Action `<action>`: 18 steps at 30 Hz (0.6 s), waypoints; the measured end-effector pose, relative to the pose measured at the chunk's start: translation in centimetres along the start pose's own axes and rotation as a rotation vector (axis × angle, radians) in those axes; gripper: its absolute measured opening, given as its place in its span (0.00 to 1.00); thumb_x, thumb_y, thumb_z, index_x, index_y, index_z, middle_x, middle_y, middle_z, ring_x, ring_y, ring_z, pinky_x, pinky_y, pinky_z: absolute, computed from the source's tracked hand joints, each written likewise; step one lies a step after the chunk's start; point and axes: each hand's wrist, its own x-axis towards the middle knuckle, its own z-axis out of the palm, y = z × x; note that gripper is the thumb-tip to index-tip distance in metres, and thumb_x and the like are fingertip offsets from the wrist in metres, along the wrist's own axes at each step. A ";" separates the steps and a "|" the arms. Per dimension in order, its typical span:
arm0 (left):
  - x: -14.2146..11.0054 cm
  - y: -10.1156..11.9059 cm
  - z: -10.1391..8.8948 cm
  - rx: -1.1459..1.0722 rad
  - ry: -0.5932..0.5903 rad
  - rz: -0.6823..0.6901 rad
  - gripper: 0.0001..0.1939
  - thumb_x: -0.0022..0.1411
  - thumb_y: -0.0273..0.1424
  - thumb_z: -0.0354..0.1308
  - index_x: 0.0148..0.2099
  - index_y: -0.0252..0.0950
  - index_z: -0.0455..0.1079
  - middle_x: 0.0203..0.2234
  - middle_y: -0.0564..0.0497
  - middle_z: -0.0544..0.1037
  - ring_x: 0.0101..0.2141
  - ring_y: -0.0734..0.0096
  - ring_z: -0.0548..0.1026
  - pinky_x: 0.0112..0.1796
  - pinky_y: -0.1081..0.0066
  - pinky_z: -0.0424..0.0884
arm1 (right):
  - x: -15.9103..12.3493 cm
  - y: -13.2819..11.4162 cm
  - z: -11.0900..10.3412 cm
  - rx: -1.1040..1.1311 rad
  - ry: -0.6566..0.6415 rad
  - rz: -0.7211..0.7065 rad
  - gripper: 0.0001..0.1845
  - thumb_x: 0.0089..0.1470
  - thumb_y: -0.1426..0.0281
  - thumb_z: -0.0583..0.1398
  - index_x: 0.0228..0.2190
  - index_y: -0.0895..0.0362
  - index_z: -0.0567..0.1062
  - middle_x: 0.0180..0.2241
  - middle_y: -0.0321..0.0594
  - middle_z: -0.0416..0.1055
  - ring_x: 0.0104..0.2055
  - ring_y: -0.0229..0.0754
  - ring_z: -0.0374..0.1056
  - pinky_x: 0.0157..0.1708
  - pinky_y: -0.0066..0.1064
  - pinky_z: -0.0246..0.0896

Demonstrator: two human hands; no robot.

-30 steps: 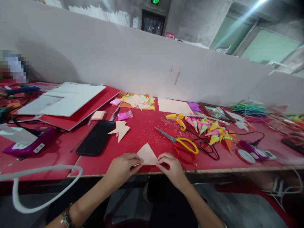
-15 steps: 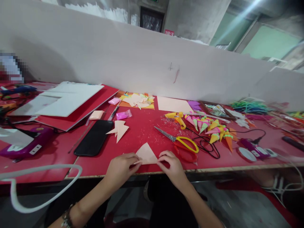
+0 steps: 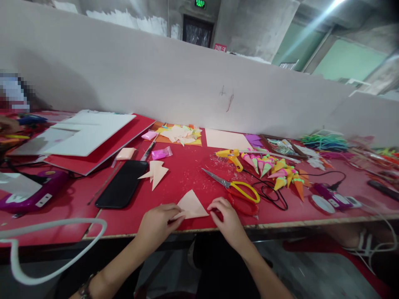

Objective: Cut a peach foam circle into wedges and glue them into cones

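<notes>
A cream-coloured paper triangle [image 3: 192, 204] lies at the front of the red table, its point facing away from me. My left hand [image 3: 159, 220] pinches its left corner between thumb and fingers. Beside the right corner is my right hand [image 3: 226, 216], thumb and forefinger curved and a little apart, with nothing visible between them. Yellow-handled scissors [image 3: 232, 185] rest beyond that hand, blades pointing left. Several cut pieces of the same cream paper [image 3: 156, 173] sit farther off to the left, against a black phone [image 3: 121, 184].
A yellow glue gun [image 3: 230, 157] lies near a heap of small coloured cones [image 3: 280, 170]. White boards [image 3: 93, 131] are stacked at left. Purple power strips [image 3: 333, 197] stand on both sides. A white curved tube [image 3: 104, 232] crosses the lower left. Another person's hand [image 3: 8, 124] shows at far left.
My right thumb and forefinger have come slightly away from the paper's right corner. My left hand keeps its pinch. At far left, another person's hand has come into view.
</notes>
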 end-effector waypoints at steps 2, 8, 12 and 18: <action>0.0 0.0 0.0 0.000 -0.004 -0.005 0.11 0.58 0.35 0.49 0.35 0.39 0.72 0.32 0.53 0.76 0.31 0.72 0.73 0.30 0.77 0.64 | -0.1 -0.4 0.1 0.045 0.012 0.000 0.09 0.50 0.78 0.52 0.31 0.56 0.69 0.33 0.40 0.64 0.37 0.40 0.62 0.38 0.31 0.59; 0.0 0.4 -0.1 -0.020 0.008 -0.038 0.10 0.57 0.35 0.51 0.35 0.40 0.73 0.31 0.53 0.76 0.28 0.73 0.72 0.28 0.78 0.63 | -0.2 -1.2 0.9 -0.056 -0.027 -0.020 0.02 0.48 0.73 0.57 0.26 0.56 0.71 0.32 0.39 0.66 0.36 0.40 0.61 0.38 0.32 0.56; 0.0 0.3 -0.1 -0.062 0.004 -0.042 0.10 0.57 0.35 0.50 0.36 0.41 0.73 0.30 0.54 0.76 0.28 0.75 0.72 0.28 0.79 0.63 | -0.3 -1.0 0.8 -0.024 -0.025 -0.024 0.03 0.49 0.74 0.57 0.25 0.57 0.69 0.33 0.38 0.66 0.37 0.39 0.61 0.39 0.31 0.56; 0.0 0.1 0.0 -0.072 0.011 -0.038 0.10 0.57 0.34 0.51 0.36 0.41 0.73 0.31 0.53 0.76 0.29 0.74 0.72 0.29 0.78 0.63 | -0.4 -0.5 1.0 -0.039 0.022 -0.035 0.03 0.49 0.73 0.56 0.25 0.56 0.70 0.33 0.40 0.66 0.37 0.41 0.62 0.38 0.32 0.58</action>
